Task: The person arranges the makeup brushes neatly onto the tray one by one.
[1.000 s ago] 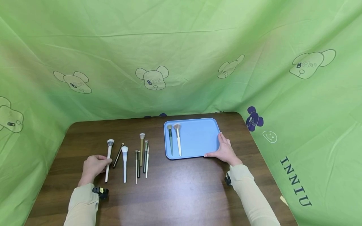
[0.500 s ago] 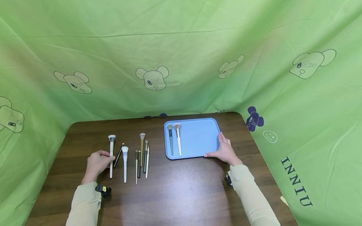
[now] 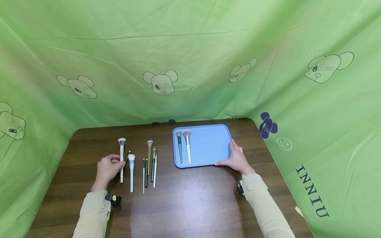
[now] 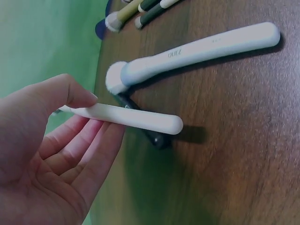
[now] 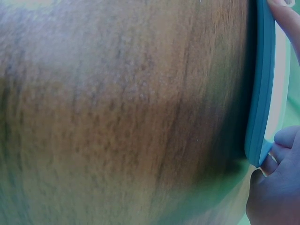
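Note:
Between thumb and fingers, my left hand [image 3: 106, 169] pinches a white-handled makeup brush [image 3: 121, 150], bristles pointing away from me. The left wrist view shows its handle [image 4: 150, 121] raised off the table, with a shadow beneath. Under it lies a short dark brush [image 4: 157, 138], partly hidden. A thick white brush [image 3: 131, 173] lies just to the right. My right hand [image 3: 236, 159] holds the near right corner of a blue tray [image 3: 209, 145], thumb on the front rim and fingers on the right side. On the tray's left part lie a green brush [image 3: 180, 150] and a cream-handled brush [image 3: 188, 150].
Several slim brushes [image 3: 146, 173] lie side by side on the brown wooden table [image 3: 178, 205], between the thick white brush and the tray. A green curtain [image 3: 196, 102] hangs behind the table and along its sides.
My left hand has moved right and slightly away from me with the white-handled makeup brush, which is now over the short dark brush. The right hand and tray have stayed still.

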Available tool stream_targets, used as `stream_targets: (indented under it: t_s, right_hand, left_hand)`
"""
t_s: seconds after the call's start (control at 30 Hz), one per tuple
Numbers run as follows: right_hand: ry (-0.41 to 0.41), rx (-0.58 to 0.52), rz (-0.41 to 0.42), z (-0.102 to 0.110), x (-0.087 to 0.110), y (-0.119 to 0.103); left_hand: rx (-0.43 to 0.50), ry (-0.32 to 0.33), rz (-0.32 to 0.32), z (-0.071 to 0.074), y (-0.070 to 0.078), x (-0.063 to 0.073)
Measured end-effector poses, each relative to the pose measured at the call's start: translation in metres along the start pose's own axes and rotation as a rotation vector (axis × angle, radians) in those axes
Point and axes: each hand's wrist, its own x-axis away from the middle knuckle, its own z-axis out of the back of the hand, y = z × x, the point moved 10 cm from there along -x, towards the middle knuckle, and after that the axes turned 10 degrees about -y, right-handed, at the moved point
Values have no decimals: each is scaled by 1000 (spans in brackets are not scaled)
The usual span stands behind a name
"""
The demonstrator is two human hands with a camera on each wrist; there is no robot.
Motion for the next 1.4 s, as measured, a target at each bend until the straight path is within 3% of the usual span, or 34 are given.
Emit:
stream_targets:
  t_s: [0.17,0.4,0.63,0.87,1.07,1.4]
  right_hand:
    - [-1,1,-2,0,0,0]
    - [-11,1,-6,-1,-1,2]
    - [-3,-2,-2,-1,-1,1]
    - [-3,5,4,-2,-2,3]
    - [5,9,12,-2,-3,3]
    - [-5,12,1,-2,-3,3]
  left_hand:
    - [-55,43,-73,0,14,0]
    - [-48,91,-126,-2,30,-2]
    - [59,40,-144,-14,38,-8]
    - [177,-27,-114,-29,41,-10]
    - [188,-80,-120,-40,46,-13]
    - [204,-71,-153,-50,59,-14]
